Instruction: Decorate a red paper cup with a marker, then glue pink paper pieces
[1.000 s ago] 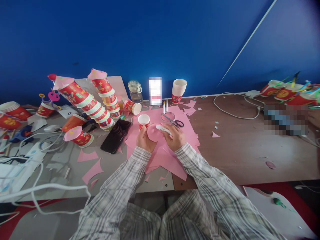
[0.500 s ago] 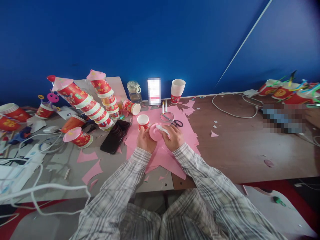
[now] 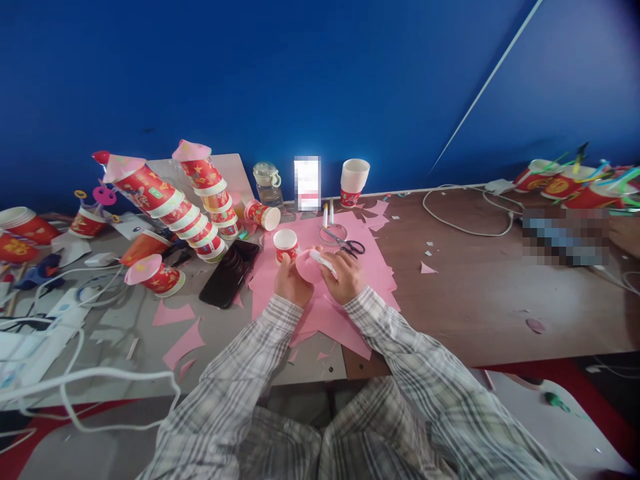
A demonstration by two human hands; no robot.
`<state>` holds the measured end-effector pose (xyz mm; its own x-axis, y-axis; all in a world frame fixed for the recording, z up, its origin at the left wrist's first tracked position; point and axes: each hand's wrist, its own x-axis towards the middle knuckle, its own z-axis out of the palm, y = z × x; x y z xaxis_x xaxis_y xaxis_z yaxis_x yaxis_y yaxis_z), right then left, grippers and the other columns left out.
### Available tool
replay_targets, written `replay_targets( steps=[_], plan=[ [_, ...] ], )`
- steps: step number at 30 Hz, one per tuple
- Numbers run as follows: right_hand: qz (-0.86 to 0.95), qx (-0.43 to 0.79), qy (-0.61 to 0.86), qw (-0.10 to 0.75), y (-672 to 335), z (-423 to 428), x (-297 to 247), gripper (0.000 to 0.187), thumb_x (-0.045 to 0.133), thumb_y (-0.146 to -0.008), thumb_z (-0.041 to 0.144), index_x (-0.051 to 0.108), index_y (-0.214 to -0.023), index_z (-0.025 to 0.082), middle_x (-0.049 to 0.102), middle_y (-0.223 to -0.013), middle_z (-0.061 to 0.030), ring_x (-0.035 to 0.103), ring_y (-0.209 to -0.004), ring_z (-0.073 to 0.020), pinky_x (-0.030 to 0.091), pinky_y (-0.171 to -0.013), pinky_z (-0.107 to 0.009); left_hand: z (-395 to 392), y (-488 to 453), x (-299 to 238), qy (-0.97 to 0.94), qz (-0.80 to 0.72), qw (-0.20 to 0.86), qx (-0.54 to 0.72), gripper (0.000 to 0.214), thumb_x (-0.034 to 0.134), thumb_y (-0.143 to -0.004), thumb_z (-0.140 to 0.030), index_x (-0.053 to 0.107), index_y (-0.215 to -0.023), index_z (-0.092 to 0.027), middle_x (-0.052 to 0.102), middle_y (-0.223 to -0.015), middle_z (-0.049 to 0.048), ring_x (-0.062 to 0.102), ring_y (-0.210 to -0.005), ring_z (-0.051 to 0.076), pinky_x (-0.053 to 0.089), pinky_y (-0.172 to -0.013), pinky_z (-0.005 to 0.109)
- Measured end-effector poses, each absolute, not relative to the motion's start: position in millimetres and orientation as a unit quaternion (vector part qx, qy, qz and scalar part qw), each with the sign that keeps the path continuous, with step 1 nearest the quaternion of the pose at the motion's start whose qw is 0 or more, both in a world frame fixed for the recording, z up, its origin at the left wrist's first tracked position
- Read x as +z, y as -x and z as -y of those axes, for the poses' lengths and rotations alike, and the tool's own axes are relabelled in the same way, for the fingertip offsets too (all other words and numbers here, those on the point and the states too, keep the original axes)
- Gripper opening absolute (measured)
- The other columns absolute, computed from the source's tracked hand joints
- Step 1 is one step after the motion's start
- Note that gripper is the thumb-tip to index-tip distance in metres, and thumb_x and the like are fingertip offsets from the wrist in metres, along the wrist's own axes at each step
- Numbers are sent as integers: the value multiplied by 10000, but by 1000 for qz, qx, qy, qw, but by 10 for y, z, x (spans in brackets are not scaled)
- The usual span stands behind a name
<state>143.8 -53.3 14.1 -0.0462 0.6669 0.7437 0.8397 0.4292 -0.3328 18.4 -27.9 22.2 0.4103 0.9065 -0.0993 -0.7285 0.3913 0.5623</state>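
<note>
My left hand (image 3: 293, 285) is closed on the edge of a small round piece of pink paper (image 3: 307, 269), which looks like a shallow cone. A white pen-shaped tube (image 3: 324, 261) is gripped in my right hand (image 3: 347, 279), its end at the pink paper. Just behind my left fingers a red paper cup (image 3: 285, 248) stands upright. Both hands are above a stack of pink paper sheets (image 3: 330, 327). Scissors with dark handles (image 3: 354, 249) lie beyond my right hand, beside a roll of clear tape (image 3: 333, 233).
To the left lean stacked red cups with pink cone tops (image 3: 170, 200), near a black phone (image 3: 230, 273) and white cables (image 3: 120, 375). A glass bottle (image 3: 269, 187), a lit screen (image 3: 307, 183) and nested cups (image 3: 354, 181) stand by the wall. Another person's hand (image 3: 625, 233) shows at far right.
The pink paper has tilted and turned slightly in my left hand, while the white tube stays against it. The rest of the table looks the same.
</note>
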Motion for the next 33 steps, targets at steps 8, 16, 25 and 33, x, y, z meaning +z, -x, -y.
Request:
replay_targets(
  steps=[8,16,25,33],
  plan=[
    [724,-110,527,431,-1460,532,146,236,474,-830,273,562,-1034,193,604,-755,-44,547,-659,-151,401,-648,-262,291,-203,222,-217,-193,814,503,579,372,-757,-562,577,-1003,-79,569,-1119,162,462,-1127,286,362,-970,394],
    [745,-130,487,437,-1368,562,154,204,488,-819,264,580,-978,175,592,-701,-36,522,-607,-149,396,-617,-266,288,-184,199,-212,-181,820,499,594,301,-790,-550,562,-1038,-78,564,-1137,161,454,-1140,284,351,-979,403],
    [712,-115,529,447,-1453,540,174,230,466,-825,255,572,-1013,175,586,-715,-46,530,-645,-160,398,-628,-269,293,-194,216,-216,-187,819,497,601,271,-784,-570,576,-1033,-117,594,-1098,132,453,-1142,272,350,-978,407],
    [723,-117,512,448,-1428,535,148,203,483,-820,263,583,-975,179,601,-726,-44,541,-643,-154,400,-619,-267,281,-177,240,-205,-198,816,503,576,257,-796,-557,600,-991,-137,636,-1009,101,480,-1112,253,369,-955,386]
  ],
)
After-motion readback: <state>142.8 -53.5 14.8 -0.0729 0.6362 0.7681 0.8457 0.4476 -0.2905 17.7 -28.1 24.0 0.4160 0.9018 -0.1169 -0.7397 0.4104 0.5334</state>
